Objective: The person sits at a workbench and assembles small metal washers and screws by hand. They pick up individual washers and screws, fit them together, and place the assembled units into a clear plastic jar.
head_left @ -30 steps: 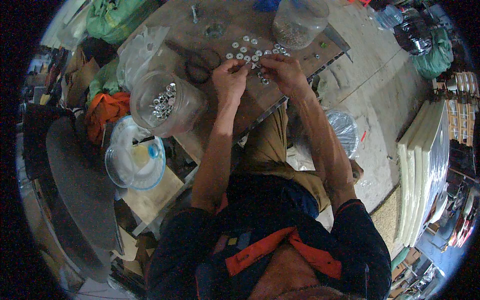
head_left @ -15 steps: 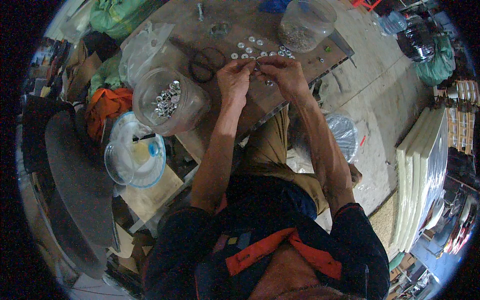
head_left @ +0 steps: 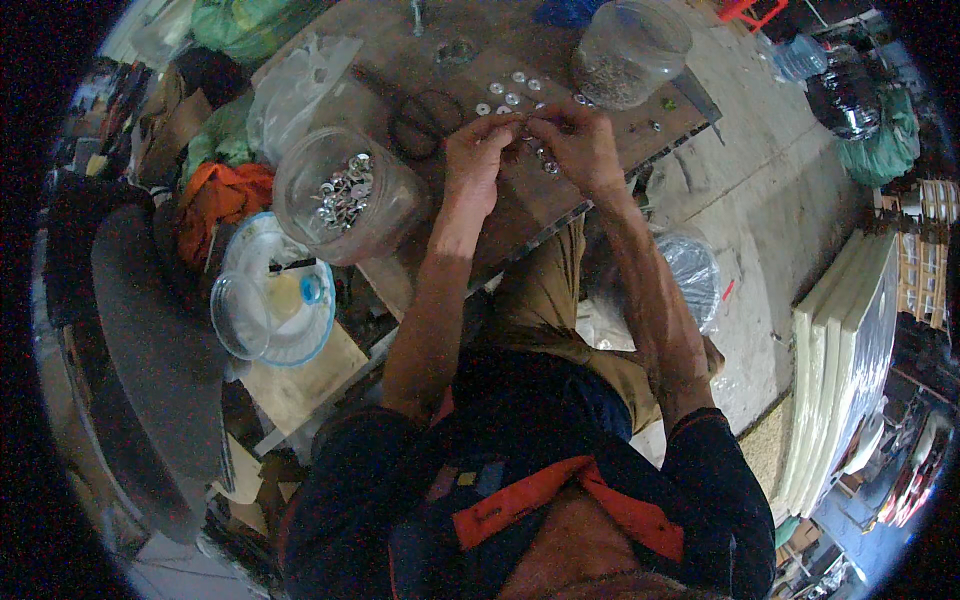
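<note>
- My left hand (head_left: 478,158) and right hand (head_left: 578,148) meet fingertip to fingertip over the brown wooden work board (head_left: 545,205), above the middle of the board.
- Fingers of both hands are pinched narrow around something small and metallic between them; I cannot tell exactly what the piece is or which hand carries it.
- Small round silver washers (head_left: 510,92) lie scattered flat on the board just beyond my fingertips, a few more just under the right hand.
- Dark-handled scissors (head_left: 428,115) lie on the board just left of the left hand, not touched.
- Clear plastic jar holding a heap of silver metal parts (head_left: 345,193) stands at the board's left corner, near my left forearm.
- A second clear plastic jar with fine grey contents (head_left: 625,52) stands at the far right of the board, apart from the right hand.
- Clear round plastic lid and tub (head_left: 270,295) sit lower left, well apart from both hands.
</note>
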### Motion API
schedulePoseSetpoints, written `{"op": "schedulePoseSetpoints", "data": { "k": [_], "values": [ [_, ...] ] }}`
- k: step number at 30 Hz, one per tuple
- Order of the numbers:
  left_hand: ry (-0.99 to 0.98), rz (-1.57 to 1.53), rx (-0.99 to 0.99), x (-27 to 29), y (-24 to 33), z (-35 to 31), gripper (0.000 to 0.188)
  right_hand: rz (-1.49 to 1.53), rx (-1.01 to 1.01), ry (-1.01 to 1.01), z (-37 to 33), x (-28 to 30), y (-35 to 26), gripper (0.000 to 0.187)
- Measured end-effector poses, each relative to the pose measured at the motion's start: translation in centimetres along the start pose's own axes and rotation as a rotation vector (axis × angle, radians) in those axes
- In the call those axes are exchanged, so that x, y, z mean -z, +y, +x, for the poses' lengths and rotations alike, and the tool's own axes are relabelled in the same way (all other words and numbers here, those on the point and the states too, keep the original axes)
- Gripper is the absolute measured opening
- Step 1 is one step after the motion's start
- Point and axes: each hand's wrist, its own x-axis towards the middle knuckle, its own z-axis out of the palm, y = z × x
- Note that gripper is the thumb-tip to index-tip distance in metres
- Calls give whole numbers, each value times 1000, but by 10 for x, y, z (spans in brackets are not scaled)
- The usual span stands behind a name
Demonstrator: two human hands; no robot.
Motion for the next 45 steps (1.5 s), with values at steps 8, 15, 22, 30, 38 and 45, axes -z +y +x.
{"op": "schedulePoseSetpoints", "data": {
  "k": [8,15,22,30,38,45],
  "values": [
    [-529,145,81,12,42,4,29,65,517,-248,-7,-30,-104,28],
    [172,1709,-733,-1,-33,11,31,165,197,-410,-19,-89,-155,23],
    [160,1489,-775,-2,-25,11,21,641,-70,-111,-7,5,-77,25],
    [176,1011,-429,-18,-14,5,20,786,-394,84,-6,24,23,25],
    [226,427,-176,-21,0,-1,16,759,-252,-4,-1,4,9,24],
    [235,362,-85,-21,7,-3,11,591,-116,-16,-1,-4,5,18]
  ]
}}
